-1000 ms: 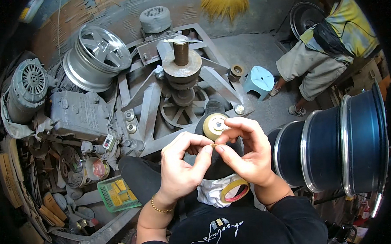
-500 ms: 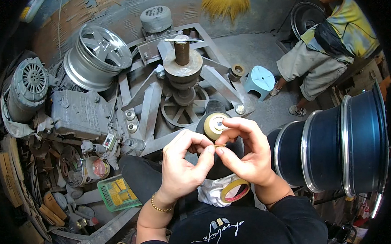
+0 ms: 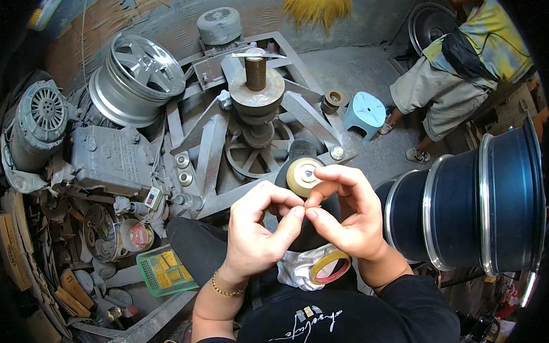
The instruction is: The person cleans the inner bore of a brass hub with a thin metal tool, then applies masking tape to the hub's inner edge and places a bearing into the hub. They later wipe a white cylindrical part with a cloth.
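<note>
Above my lap, my left hand [image 3: 261, 224] and my right hand [image 3: 344, 214] meet with thumbs and index fingers pinched together. Between their fingertips is a small tan strip [image 3: 305, 207], mostly covered; its material is unclear. A roll of yellowish tape [image 3: 314, 272] rests on a crumpled white cloth [image 3: 293, 270] in my lap, below the hands. Just beyond the fingers stands a rounded tan piece with a metal centre [image 3: 300, 178], partly hidden by my right hand.
Ahead is a metal frame machine with a threaded shaft [image 3: 256, 74]. A silver wheel rim [image 3: 139, 79] and motor [image 3: 36, 117] stand left, above a green basket [image 3: 150, 278]. Dark rims [image 3: 457, 209] are stacked right. Beyond a blue stool [image 3: 366, 111], another person [image 3: 465, 59] stands.
The fingertips have drawn slightly closer together, and less of the tan strip shows between them. The roll of tape and the cloth have stayed in place.
</note>
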The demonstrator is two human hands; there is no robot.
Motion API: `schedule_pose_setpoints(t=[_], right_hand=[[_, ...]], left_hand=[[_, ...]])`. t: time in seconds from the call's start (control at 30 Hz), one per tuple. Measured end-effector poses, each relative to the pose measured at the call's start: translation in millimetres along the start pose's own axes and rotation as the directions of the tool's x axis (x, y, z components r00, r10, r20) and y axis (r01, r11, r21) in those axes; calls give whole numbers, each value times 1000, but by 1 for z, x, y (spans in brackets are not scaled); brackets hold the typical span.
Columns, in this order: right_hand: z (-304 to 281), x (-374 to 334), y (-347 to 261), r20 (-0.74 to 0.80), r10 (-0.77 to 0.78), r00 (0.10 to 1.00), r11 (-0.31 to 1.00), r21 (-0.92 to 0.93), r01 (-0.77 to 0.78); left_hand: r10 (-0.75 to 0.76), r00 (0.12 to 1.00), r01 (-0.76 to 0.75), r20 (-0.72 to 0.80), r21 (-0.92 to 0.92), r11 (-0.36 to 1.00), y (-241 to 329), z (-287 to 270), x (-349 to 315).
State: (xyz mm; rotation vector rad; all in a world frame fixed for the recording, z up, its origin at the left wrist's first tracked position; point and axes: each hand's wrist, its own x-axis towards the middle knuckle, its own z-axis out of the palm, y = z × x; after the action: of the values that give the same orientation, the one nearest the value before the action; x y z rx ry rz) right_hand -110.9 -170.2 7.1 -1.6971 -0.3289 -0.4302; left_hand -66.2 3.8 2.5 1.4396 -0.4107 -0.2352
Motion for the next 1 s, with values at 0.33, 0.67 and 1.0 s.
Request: schedule_pose_setpoints(t=[0.33,0.67,1.0], right_hand=[[8,-7,10,-1,-228,974,964,-142,225],[12,-13,11,-242,-26,970,971,224,82],[3,-7,3,-172,286,943,847,506,-165]], left_hand=[[-59,996,71,72,-181,981,-9,8,-5],[-54,975,-67,-216,-517,854,-17,6,9],[130,985,-153,-110,-239,959,-10,13,9]])
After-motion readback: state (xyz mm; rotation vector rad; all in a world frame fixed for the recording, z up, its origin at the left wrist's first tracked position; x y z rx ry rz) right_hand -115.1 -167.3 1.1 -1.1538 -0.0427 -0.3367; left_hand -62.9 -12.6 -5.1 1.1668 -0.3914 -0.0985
